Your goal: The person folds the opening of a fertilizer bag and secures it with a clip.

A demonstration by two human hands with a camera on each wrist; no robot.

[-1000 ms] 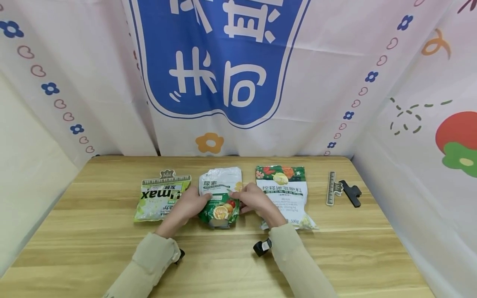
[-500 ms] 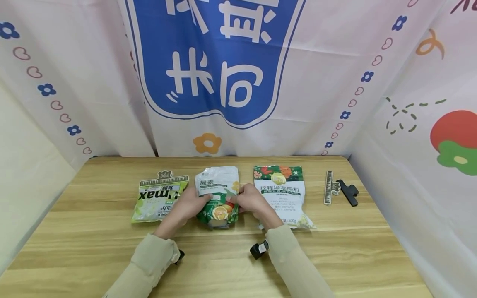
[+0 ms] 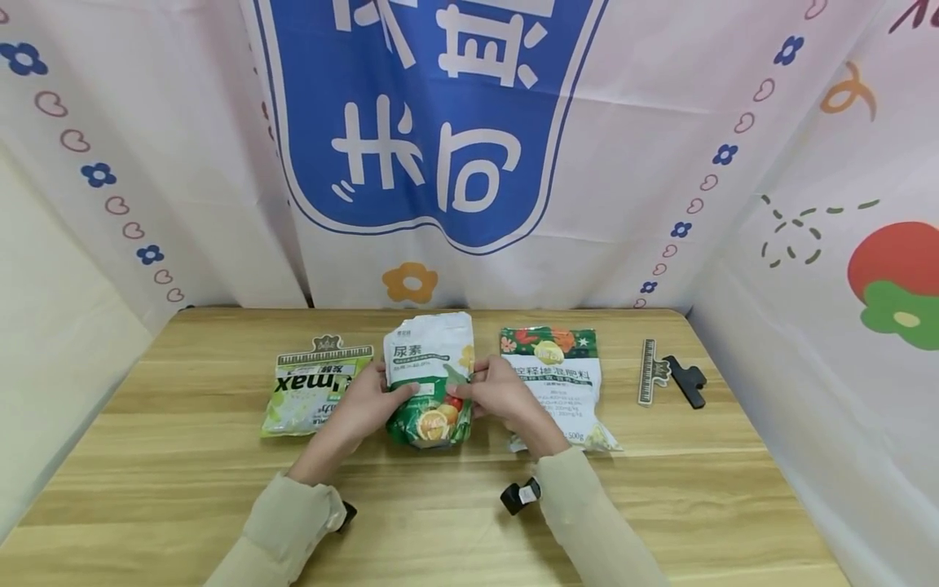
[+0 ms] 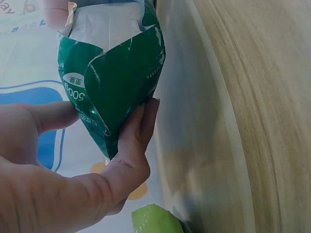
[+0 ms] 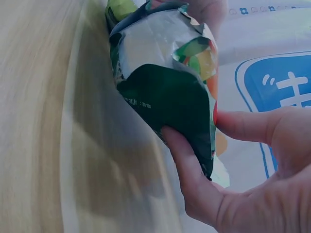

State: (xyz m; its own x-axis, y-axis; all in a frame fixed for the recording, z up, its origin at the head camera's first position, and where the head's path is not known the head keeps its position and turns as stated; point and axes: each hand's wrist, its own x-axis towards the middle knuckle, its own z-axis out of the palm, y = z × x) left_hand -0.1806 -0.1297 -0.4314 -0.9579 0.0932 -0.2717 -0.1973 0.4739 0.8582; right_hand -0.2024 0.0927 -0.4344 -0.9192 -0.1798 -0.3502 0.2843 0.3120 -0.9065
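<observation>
Sleeves (image 3: pixel 282 518): beige cloth, on both your forearms, over the light wood-grain table (image 3: pixel 433 538).
Left hand (image 3: pixel 367 403): your thumb and fingers pinch the left side of a white-and-green plastic pouch (image 3: pixel 425 371) printed with fruit.
Right hand (image 3: pixel 502 393): you pinch its right side, thumb in front, fingers behind.
Pouch position: between your hands, base towards you; table contact cannot be told.
Left neighbour: lime-and-white bag (image 3: pixel 297 403), keyboard-patterned clip (image 3: pixel 326 351) along its top.
Right neighbour: white plastic bag (image 3: pixel 565 395) with green floral band, partly behind your right hand.
Right side: flat keyboard-patterned clip (image 3: pixel 649 371) beside black plastic clip (image 3: pixel 689 381).
Backdrop: white cloth (image 3: pixel 645 163), blue emblem (image 3: pixel 433 200).
</observation>
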